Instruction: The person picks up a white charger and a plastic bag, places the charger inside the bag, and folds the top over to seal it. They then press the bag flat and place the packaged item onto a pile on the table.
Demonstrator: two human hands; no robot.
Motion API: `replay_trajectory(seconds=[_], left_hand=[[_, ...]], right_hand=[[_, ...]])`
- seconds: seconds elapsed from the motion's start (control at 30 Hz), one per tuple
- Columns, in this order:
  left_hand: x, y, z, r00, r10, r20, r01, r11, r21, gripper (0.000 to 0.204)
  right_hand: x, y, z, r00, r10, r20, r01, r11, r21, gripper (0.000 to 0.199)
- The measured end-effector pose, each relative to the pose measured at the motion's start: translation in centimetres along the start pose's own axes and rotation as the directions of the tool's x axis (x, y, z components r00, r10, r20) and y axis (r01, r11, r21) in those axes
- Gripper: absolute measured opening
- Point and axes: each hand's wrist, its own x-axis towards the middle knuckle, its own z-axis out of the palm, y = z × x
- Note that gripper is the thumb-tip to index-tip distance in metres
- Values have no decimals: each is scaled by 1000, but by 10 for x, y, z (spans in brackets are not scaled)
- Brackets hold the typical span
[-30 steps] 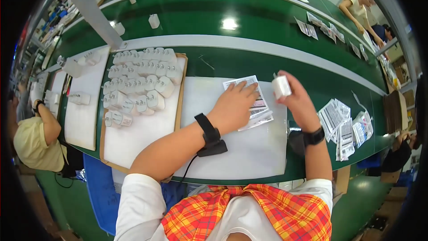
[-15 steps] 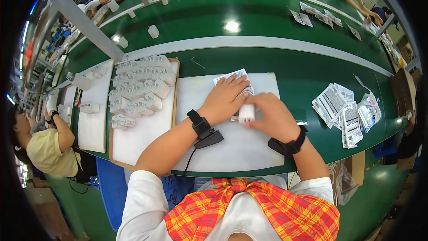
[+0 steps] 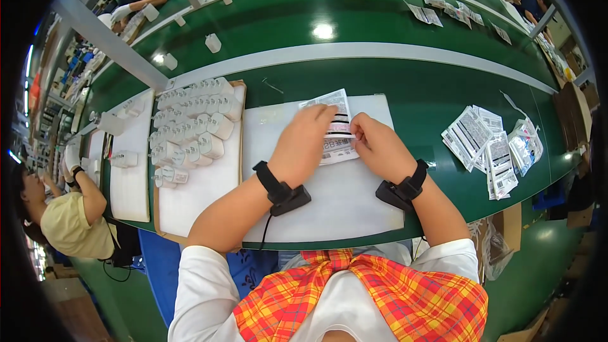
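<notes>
Leaflets (image 3: 335, 128) lie stacked on the white mat near the tabletop's far edge; your left hand (image 3: 303, 145) presses them flat, open-palmed, while your right hand (image 3: 378, 145) pinches the stack's edge.

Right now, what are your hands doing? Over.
Left hand flat on leaflets. Right hand pinching their edge. White plugs to the left, well apart.

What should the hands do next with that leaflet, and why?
Probably press the fold flat. Both hands, left and right, rest on the printed leaflet on the white mat, fingertips meeting along its middle, as if it is only half creased.
</notes>
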Motion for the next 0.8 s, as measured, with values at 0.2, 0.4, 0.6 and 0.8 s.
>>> replay_trajectory(seconds=[0.2,0.4,0.6,0.8], left_hand=[[16,-14,-16,998,-8,55,46,674,-738,40],[11,-15,0,999,-41,-10,27,804,-593,25],[14,12,14,940,-341,23,174,419,-891,28],[19,-10,16,942,-330,-66,87,428,-900,25]], right_hand=[[-4,9,0,991,-119,-66,133,757,640,19],[-8,0,-22,987,-112,-114,141,289,947,22],[-6,7,2,990,131,-47,-72,774,629,29],[1,2,-10,954,277,-116,-167,811,560,23]])
